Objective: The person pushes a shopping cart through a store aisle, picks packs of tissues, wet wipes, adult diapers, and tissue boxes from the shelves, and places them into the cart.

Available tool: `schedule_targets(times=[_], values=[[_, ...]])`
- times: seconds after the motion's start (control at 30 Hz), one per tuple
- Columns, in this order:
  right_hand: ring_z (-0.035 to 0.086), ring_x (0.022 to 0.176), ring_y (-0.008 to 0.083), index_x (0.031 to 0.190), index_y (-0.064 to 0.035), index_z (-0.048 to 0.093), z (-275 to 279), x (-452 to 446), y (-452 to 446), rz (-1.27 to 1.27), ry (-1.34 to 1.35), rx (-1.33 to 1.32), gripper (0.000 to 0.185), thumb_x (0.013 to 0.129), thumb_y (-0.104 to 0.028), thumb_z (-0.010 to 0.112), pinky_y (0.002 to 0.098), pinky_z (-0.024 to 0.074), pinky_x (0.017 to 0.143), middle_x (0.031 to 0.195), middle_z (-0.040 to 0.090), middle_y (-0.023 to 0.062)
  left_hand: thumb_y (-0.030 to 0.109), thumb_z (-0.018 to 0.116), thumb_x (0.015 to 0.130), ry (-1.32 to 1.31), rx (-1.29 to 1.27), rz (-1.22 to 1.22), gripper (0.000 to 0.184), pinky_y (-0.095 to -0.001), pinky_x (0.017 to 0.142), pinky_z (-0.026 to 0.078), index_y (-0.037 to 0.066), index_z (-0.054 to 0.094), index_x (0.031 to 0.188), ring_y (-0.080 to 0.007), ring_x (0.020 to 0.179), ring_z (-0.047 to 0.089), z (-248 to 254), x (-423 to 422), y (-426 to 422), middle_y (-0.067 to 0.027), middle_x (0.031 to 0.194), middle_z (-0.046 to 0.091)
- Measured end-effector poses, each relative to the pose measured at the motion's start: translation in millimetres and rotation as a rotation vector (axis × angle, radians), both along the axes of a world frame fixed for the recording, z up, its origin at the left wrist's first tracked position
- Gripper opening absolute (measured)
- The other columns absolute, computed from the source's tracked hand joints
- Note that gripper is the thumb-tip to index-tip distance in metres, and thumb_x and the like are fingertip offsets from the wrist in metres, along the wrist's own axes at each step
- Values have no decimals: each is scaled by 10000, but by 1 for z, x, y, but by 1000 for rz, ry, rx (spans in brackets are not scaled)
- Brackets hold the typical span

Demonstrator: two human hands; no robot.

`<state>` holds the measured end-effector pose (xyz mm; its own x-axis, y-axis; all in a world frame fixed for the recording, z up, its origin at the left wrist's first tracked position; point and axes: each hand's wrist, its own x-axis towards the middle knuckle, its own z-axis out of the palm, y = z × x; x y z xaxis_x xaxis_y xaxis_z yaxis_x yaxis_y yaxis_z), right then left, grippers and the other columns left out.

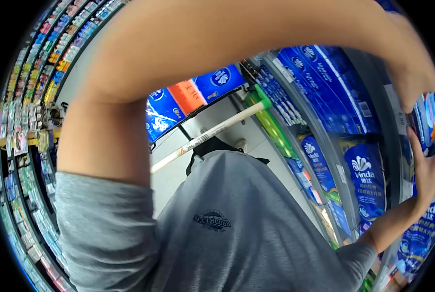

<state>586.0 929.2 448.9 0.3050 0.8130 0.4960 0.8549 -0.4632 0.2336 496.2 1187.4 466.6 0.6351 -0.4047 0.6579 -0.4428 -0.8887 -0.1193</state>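
Two bare hands hold one blue pack point(427, 124) near the shelf's price label point(401, 120): the left hand point(413, 83) curls at its upper end, the right hand point(425, 168) grips its lower end (some fingers are hidden). A large Vinda pack point(365, 175) stands nearby.

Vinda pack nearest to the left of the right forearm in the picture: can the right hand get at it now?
Probably yes, but not at once: the right hand is at a small blue packet. The Vinda pack is close, its front mostly uncovered.
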Motion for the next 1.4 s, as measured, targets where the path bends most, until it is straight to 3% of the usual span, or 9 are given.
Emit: schedule_targets(times=[0.07, 0.3, 0.43, 0.5, 0.57, 0.73, 1.0, 1.13, 1.4], values=[[637, 973, 255, 1215, 63, 562, 2, -4, 11, -120, 82, -104, 586, 811, -292, 795, 320, 485, 906, 1177, 601, 180, 369, 812, 576, -15, 4, 53, 699, -440, 899, 460, -33, 566, 1092, -369, 1020, 590, -13, -58, 27, -228, 1044, 617], [548, 1199, 300, 1387, -77, 475, -35, -71, 179, 562, 424, -11, 804, 664, -158, 818, 384, 432, 1018, 1322, 541, 151, 286, 823, 555, 132, 12, 84, 640, -442, 866, 442, -21, 524, 1030, -373, 926, 572, -55, -129, 132, -215, 942, 579], [558, 1152, 343, 1368, -50, 488, -92, -95, 238, 649, 435, -115, 821, 642, -241, 822, 395, 431, 995, 1261, 557, 173, 256, 784, 590, 431, -160, 286, 556, -447, 855, 463, 6, 582, 1044, -372, 927, 586, -90, -182, 163, -196, 924, 617], [559, 1128, 357, 1316, -49, 522, -134, -111, 264, 717, 635, -154, 801, 648, -368, 827, 420, 449, 967, 1233, 564, 191, 427, 809, 594, 787, -200, 477, 765, -434, 815, 510, 47, 581, 1217, -340, 984, 658, -116, -202, 170, -181, 1081, 677], [562, 1125, 360, 1311, -34, 522, -183, -129, 282, 795, 853, -183, 842, 625, -404, 840, 414, 455, 961, 1230, 557, 200, 325, 873, 512, 901, -347, 475, 809, -415, 801, 527, 38, 553, 1198, -330, 869, 667, -155, -226, 184, -168, 920, 646], [581, 1113, 271, 1292, -9, 530, -266, -186, 294, 761, 1503, -231, 811, 640, -361, 859, 362, 444, 964, 1208, 595, 168, 304, 871, 552, 1532, -628, 557, 842, -363, 896, 513, -8, 550, 1264, -289, 1051, 650, -188, -255, 201, -204, 1138, 654], [616, 977, 168, 1264, 56, 482, -298, -225, 301, 542, 2251, 130, 658, 752, -194, 810, 281, 495, 844, 1080, 620, 133, 320, 887, 582, 1449, -772, 603, 693, -329, 867, 515, -12, 664, 1148, -277, 977, 672, -191, -245, 242, -169, 1088, 692], [601, 899, 127, 1273, 62, 468, -318, -247, 309, 493, 2305, 220, 640, 798, -223, 788, 259, 491, 800, 1029, 616, 84, 318, 887, 592, 1535, -954, 546, 658, -324, 848, 522, -6, 683, 1127, -265, 959, 677, -197, -230, 262, -162, 1086, 696], [552, 1122, 200, 1363, 71, 386, -350, -260, 324, 473, 2210, 192, 744, 829, -287, 762, 320, 433, 974, 1225, 568, 167, 249, 877, 603, 1341, -903, 594, 531, -326, 824, 513, 8, 703, 1043, -247, 933, 663, -246, -242, 274, -129, 1003, 704]])
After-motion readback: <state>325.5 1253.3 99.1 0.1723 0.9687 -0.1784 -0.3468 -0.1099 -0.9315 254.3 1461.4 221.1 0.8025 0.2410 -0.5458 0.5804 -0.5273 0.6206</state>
